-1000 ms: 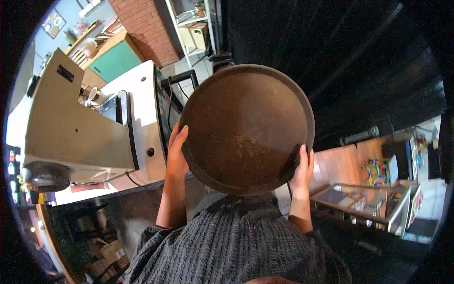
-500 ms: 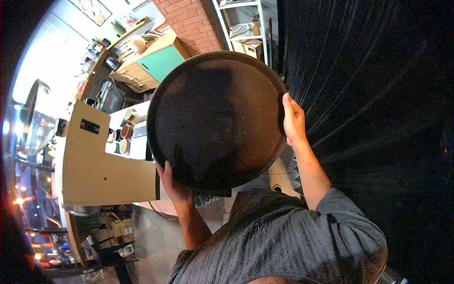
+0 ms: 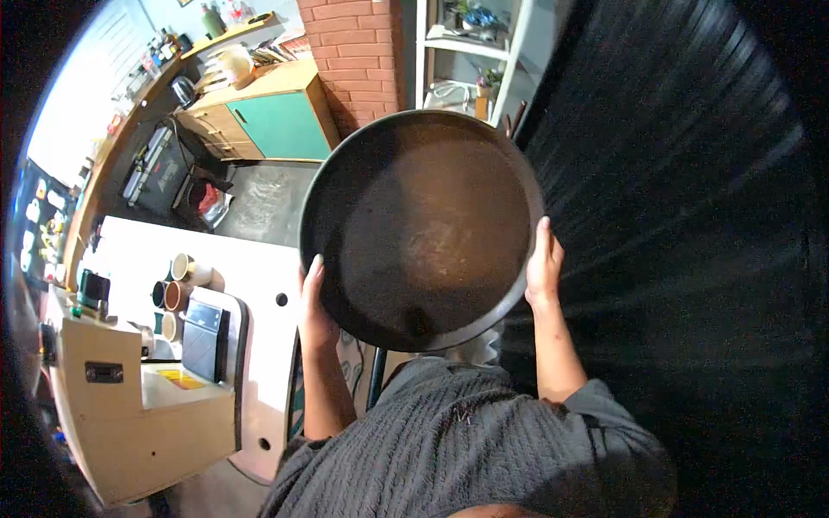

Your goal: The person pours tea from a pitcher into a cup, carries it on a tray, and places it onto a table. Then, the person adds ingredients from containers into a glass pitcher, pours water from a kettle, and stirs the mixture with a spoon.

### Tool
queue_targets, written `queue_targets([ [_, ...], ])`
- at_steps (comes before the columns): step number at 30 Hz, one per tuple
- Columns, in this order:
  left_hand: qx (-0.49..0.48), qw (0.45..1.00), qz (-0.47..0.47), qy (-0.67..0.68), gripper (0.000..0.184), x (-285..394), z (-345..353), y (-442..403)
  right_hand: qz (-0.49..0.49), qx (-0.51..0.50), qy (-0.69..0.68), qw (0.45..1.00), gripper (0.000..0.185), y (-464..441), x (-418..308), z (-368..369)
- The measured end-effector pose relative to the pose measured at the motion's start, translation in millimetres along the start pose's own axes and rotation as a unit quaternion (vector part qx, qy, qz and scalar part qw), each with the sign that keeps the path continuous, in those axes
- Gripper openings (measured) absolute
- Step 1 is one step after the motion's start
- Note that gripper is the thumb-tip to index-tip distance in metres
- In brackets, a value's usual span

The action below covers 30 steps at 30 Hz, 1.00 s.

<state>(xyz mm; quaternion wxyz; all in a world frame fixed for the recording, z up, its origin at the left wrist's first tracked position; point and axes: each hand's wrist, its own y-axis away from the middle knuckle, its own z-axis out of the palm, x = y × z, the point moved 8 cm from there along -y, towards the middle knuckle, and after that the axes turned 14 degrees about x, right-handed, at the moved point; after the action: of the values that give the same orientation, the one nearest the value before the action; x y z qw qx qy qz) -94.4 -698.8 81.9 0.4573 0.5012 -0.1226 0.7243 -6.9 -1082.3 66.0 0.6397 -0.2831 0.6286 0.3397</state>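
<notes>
A large round dark serving tray [image 3: 432, 233] with a raised rim is held up in front of me, its worn brownish face toward the camera. My left hand [image 3: 316, 302] grips the lower left of its rim, thumb over the edge and other fingers hidden behind. On the right side, my right hand [image 3: 544, 263] is closed on the rim in the same manner. The tray looks bare, with a lighter scuffed patch near its middle.
To the left stands a white table [image 3: 268, 345] bearing several cups [image 3: 177, 296] and a flat dark device [image 3: 205, 341]. A green-doored cabinet [image 3: 281, 125] and brick column [image 3: 354, 60] are behind. White shelving [image 3: 471, 47] stands ahead; a black curtain [image 3: 665, 259] hangs at right.
The view has shifted, bringing more of the white table and floor into sight. Both hands still hold the tray, which now appears slightly farther right, with more light on its face.
</notes>
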Motion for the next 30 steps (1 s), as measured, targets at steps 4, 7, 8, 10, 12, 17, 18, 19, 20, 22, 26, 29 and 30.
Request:
queue_targets([
  [4,-0.039,0.995,0.068,-0.057,0.053,19,90,-41,-0.071,-0.040,0.016,0.997,0.032,-48,-19,23],
  [7,-0.040,0.994,0.032,-0.100,0.054,1,136,-58,-0.071,-0.022,0.070,0.995,0.032,-94,-20,27],
  [8,-0.045,0.989,0.049,-0.135,0.056,-6,148,-68,-0.060,0.005,0.066,0.996,0.036,-109,-24,32],
  [10,-0.077,0.985,0.050,-0.147,0.063,-27,167,-91,-0.079,0.013,0.071,0.994,0.039,-146,-27,44],
  [12,-0.086,0.988,0.033,-0.126,0.061,-33,188,-105,-0.093,0.000,0.104,0.990,0.040,-182,-28,58],
  [17,-0.088,0.994,0.046,-0.052,0.059,-16,235,-155,-0.157,0.003,0.030,0.987,0.031,-263,-59,132],
  [18,-0.082,0.994,0.058,-0.035,0.062,-10,236,-161,-0.155,-0.009,0.029,0.987,0.031,-270,-60,146],
  [19,-0.068,0.991,0.096,-0.072,0.066,-1,241,-171,-0.150,-0.042,0.020,0.988,0.030,-283,-63,168],
  [20,-0.055,0.991,0.103,-0.070,0.066,5,241,-180,-0.144,-0.074,0.010,0.987,0.029,-290,-65,189],
  [22,-0.024,0.990,0.129,-0.059,0.071,11,234,-196,-0.183,-0.111,0.006,0.977,0.026,-289,-73,232],
  [26,0.067,0.989,0.125,0.034,0.065,12,208,-231,-0.203,-0.176,0.024,0.963,0.025,-286,-55,309],
  [29,0.117,0.983,0.138,0.043,0.063,28,184,-267,-0.159,-0.256,0.035,0.953,0.025,-267,-39,380],
  [30,0.146,0.979,0.138,0.037,0.062,34,170,-279,-0.181,-0.271,0.024,0.945,0.025,-260,-33,407],
])
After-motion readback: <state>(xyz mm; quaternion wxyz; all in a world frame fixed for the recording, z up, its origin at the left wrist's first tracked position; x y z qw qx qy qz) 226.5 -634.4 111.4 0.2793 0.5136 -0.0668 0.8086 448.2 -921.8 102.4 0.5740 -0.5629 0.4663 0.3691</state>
